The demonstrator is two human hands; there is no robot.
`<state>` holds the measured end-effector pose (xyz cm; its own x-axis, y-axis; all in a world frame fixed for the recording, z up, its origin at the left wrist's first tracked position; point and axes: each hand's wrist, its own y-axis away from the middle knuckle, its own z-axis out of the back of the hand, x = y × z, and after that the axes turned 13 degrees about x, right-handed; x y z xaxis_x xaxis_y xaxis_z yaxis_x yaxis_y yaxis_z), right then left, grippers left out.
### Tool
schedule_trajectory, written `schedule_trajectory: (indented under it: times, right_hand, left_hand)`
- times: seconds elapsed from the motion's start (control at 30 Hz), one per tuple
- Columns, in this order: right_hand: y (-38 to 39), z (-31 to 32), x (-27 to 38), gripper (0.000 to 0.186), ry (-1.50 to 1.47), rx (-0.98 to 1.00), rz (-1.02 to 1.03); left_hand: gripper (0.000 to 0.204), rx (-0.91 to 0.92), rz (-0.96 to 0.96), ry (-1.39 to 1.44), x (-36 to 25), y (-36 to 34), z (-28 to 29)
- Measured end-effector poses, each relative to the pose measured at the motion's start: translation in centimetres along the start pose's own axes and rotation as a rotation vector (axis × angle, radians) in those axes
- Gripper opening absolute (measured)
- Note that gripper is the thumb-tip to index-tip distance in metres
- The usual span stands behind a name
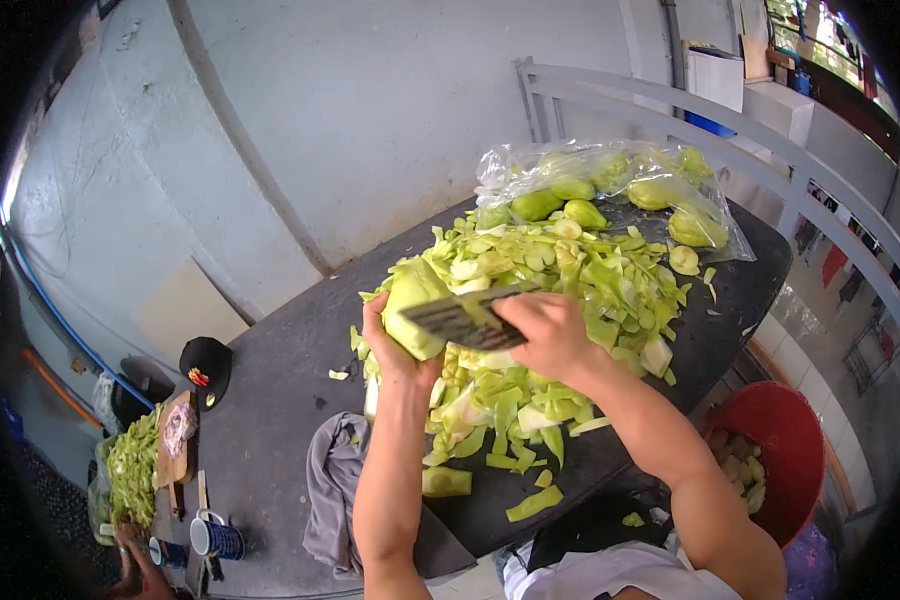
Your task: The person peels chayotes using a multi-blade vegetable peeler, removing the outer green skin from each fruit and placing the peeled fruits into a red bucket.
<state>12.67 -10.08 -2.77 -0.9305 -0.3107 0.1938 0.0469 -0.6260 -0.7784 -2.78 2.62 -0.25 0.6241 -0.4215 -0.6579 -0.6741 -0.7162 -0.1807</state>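
A pale green, partly peeled chayote [413, 290] rests upright in my left hand [395, 345], whose fingers wrap round its side. My right hand [550, 335] grips a broad-bladed knife [455, 320] with dark, streaky markings. The blade lies against or just in front of the chayote's right side; whether it touches cannot be told. Beneath both hands spreads a large heap of green peelings and cut pieces [530, 265]. Behind the heap, several whole chayotes [538, 205] lie in and around a clear plastic bag [720, 225].
A grey cloth [332, 500] lies left of my left forearm on the dark table [280, 400]. Farther left are a black cap [205, 368], a cutting board [173, 465], a mug [217, 540] and another person's hands [135, 560]. A red bucket [798, 440] stands at right, below a railing [670, 95].
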Motion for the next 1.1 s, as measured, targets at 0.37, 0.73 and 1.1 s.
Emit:
schedule_trajectory:
  times: [0.37, 0.73, 1.1]
  right_hand:
    - [-0.1, 1.0, -0.3, 0.019, 0.055, 0.181, -0.338]
    - [-0.4, 1.0, -1.3, 0.02, 0.204, 0.313, -0.491]
    - [-0.4, 1.2, -1.5, 0.016, 0.197, 0.404, -0.568]
  left_hand:
    - [0.049, 0.08, 0.091, -0.192, -0.1, 0.3, 0.3]
    - [0.05, 0.005, 0.125, -0.147, 0.0, -0.1, 0.5]
    - [0.051, 0.168, 0.168, -0.105, -1.4, -0.3, 1.6]
